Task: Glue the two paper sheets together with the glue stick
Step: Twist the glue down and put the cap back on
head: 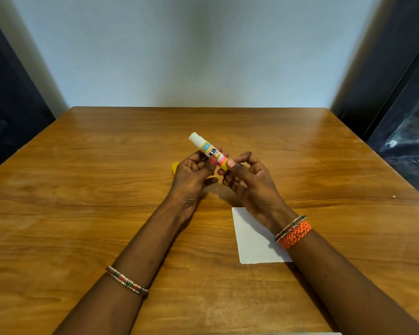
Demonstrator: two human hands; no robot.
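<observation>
An uncapped glue stick (207, 149) with a yellow, white and pink label is held above the wooden table (82, 189), its white tip pointing up and to the far left. My left hand (194, 172) grips its barrel between thumb and fingers. My right hand (246, 180) pinches the yellow base end with thumb and forefinger. The yellow cap (174, 166) lies on the table just left of my left hand, mostly hidden behind it. White paper (252, 238) lies flat under my right wrist; I cannot tell whether it is one sheet or two stacked.
The table's far edge meets a pale wall (203, 56). Dark panels stand at both sides (10, 105). Bangles and an orange band circle my wrists.
</observation>
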